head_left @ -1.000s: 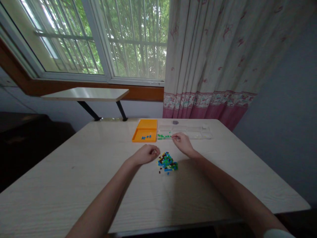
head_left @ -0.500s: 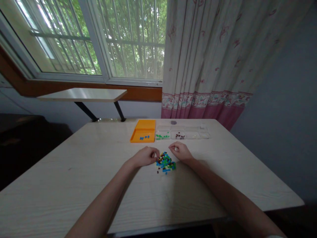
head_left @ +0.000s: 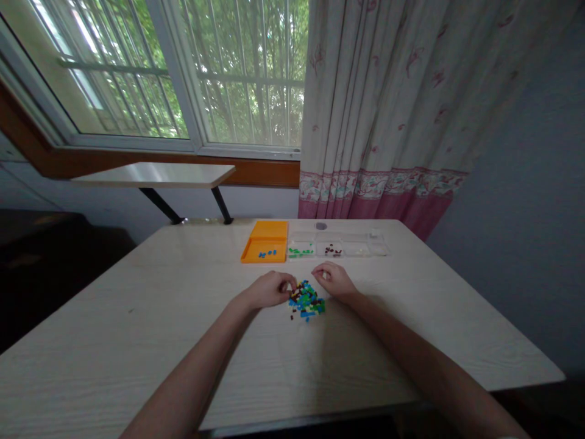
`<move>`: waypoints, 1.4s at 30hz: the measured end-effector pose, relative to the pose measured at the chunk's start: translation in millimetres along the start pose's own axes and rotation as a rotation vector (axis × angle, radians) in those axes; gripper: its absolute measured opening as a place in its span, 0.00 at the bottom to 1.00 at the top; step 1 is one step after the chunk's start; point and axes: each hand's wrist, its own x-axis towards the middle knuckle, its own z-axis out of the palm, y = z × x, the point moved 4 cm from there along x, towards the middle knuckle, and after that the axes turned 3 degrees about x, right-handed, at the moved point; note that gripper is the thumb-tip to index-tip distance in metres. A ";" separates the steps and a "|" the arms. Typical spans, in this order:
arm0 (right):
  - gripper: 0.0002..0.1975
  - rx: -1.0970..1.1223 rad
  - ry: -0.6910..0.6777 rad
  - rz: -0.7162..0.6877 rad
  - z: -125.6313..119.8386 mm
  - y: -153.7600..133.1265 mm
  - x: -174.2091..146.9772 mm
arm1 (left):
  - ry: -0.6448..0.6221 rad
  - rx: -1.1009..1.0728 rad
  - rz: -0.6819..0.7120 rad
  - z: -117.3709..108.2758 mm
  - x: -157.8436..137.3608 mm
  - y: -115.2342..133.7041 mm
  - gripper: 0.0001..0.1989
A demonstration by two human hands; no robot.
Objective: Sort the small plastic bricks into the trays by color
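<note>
A small heap of mixed building bricks (head_left: 307, 301), blue, green, brown and pale yellow, lies on the table between my hands. My left hand (head_left: 269, 289) is at the heap's left edge, its fingers curled down against the bricks; what they pinch, if anything, is too small to see. Just beyond the heap's right side, my right hand (head_left: 337, 281) rests with thumb and fingertips pressed together. Whether a brick sits in that pinch cannot be made out. A few loose bricks lie at the near edge of the heap.
Behind the heap, an orange open box (head_left: 247, 251) holds several blue bricks. To its right stands a clear divided tray (head_left: 350, 238), with green bricks, brown bricks and a few pale pieces in separate compartments. A raised shelf (head_left: 159, 173) stands at the table's back left.
</note>
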 end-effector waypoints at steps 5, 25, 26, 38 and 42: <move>0.06 0.013 0.002 0.004 -0.3 0.8 0.1 | -0.010 -0.042 0.012 2.8 0.6 -3.5 0.11; 0.09 -0.028 -0.043 -0.146 -0.2 -42.1 -9.0 | 0.145 -0.468 0.021 14.9 10.0 3.8 0.15; 0.09 -0.022 -0.038 -0.146 -0.1 -41.4 -8.7 | 0.150 -0.472 0.014 15.0 10.1 3.6 0.16; 0.06 -0.001 0.010 -0.144 -2.2 -39.7 -8.8 | 0.152 -0.564 0.028 14.5 11.5 5.3 0.15; 0.06 0.014 0.046 -0.152 -6.5 -38.0 -8.1 | 0.206 -0.462 0.033 5.6 10.7 3.6 0.15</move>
